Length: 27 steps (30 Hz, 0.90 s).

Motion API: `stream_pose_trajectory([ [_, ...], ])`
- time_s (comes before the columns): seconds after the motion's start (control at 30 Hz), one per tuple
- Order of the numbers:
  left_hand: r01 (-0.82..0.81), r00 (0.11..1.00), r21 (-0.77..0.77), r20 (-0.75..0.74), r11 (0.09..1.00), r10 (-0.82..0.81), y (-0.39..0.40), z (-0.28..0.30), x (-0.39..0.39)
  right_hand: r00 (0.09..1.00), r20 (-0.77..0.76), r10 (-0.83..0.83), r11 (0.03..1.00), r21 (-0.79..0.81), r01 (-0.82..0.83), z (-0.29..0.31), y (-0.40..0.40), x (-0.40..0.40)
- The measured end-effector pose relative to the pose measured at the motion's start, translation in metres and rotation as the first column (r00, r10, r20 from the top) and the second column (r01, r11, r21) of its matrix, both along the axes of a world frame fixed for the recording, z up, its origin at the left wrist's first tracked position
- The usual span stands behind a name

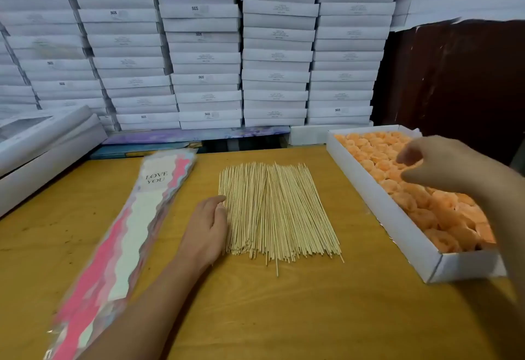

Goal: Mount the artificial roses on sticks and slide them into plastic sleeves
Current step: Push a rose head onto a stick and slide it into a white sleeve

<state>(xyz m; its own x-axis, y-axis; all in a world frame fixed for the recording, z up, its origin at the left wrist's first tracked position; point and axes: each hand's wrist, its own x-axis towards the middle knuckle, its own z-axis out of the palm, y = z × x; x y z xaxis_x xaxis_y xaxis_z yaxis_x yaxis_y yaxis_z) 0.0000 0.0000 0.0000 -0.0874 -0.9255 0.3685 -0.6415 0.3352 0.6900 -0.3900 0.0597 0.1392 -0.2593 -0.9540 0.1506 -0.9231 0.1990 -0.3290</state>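
Wooden sticks [277,212]: a loose fan of thin pale skewers lying flat in the middle of the tabletop [284,311], their near ends ragged, one or two poking out past the rest
Tabletop: yellow-brown wood grain with dark scuffs on the left part
Roses [426,206]: peach-orange artificial flower heads packed tight in rows inside a long white box [397,227], which sits on the right of the tabletop and runs away at an angle
Sleeves [130,231]: a flat stack of clear plastic sleeves with pink, white and pale blue wavy bands, printed "LOVE YOU" near the far end, lying on the left of the tabletop, angled and just beside the left forearm
Left hand [207,229]: palm down at the left edge of the sticks, fingertips touching the outer ones; the grip is relaxed, fingers gently bent, nothing pinched
Right hand [443,166]: held above the far half of the white box over the roses, blurred; fingers loosely curled downward, thumb and forefinger apart, grip holding nothing that can be seen
Backdrop: stacks of flat white cartons [204,47] filling the wall behind, some marked "SGS"; more white cartons [42,143] leaning at the far left; dark brown panel [454,75] at the right
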Motion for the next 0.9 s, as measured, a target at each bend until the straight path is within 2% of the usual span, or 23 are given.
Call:
stream_pose_trajectory([
  [0.1,-0.02,1.0,0.007,-0.006,1.0,0.02,0.0,0.001,0.001,0.994,-0.104,-0.036,0.971,0.233,0.06,-0.008,-0.005,-0.012],
  [0.23,-0.009,1.0,0.017,0.015,1.0,0.009,-0.001,0.0,0.0,0.999,-0.011,0.034,0.94,0.34,-0.028,-0.03,-0.012,-0.017],
  [0.37,-0.011,1.0,0.035,0.021,0.999,0.01,-0.001,0.001,0.0,0.997,-0.038,0.062,0.931,0.363,-0.044,-0.037,-0.015,-0.017],
  [0.63,-0.012,0.999,0.029,0.036,1.0,0.011,-0.002,-0.001,0.0,0.967,-0.226,0.12,0.939,0.343,-0.037,-0.048,-0.023,-0.008],
  [0.9,0.001,0.999,0.025,0.043,1.0,-0.002,-0.004,-0.001,0.001,0.969,-0.217,0.119,0.946,0.322,-0.044,-0.045,-0.024,-0.013],
])
